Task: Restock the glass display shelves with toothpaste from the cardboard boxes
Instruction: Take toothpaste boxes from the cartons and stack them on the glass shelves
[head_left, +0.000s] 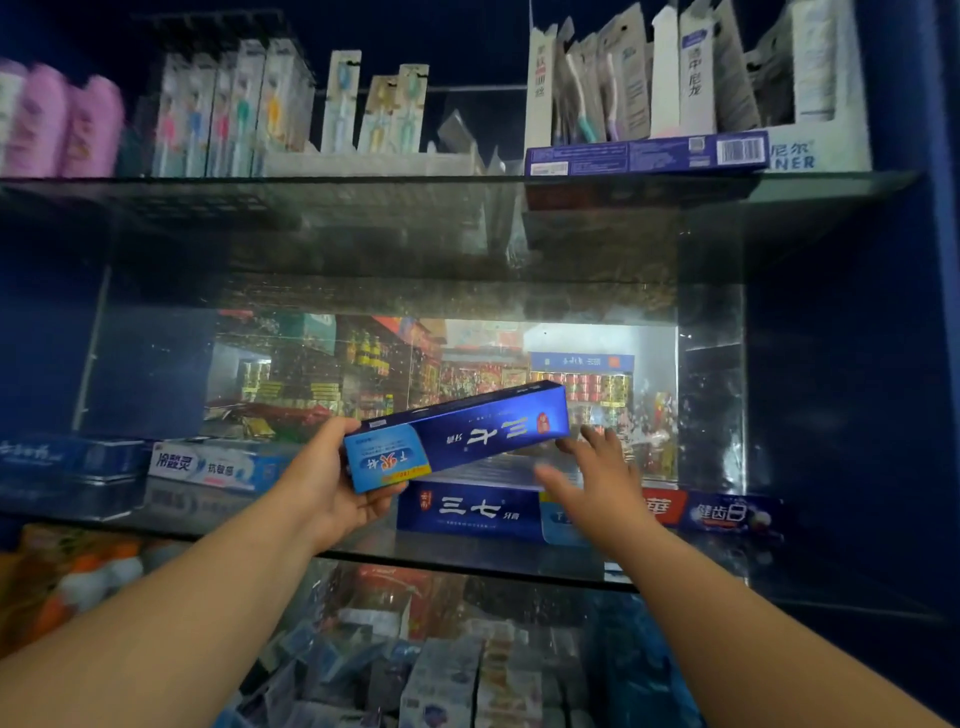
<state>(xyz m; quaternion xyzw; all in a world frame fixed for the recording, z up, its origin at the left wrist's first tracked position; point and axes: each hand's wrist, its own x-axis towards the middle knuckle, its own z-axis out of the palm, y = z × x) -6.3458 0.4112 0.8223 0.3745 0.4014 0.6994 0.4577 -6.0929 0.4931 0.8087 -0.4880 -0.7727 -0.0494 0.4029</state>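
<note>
My left hand (332, 483) grips the left end of a long blue toothpaste box (467, 431), held upside down and tilted up to the right over the middle glass shelf (467, 564). With fingers spread, my right hand (597, 483) reaches at the box's right end, fingertips at or near its lower corner. Beneath them a matching blue toothpaste box (467, 512) lies flat on the shelf, with a red-and-dark box (717, 512) to its right. A white-and-blue toothpaste box (218, 465) and dark blue boxes (67, 457) lie at the left.
The upper glass shelf (363, 179) carries toothbrush packs (234, 114), pink bottles (62, 124) and a blue toothpaste box (644, 153). A mirror back panel (415, 374) reflects the shop. Below the middle shelf lie several mixed packages (415, 665). A dark blue cabinet wall (883, 364) stands at right.
</note>
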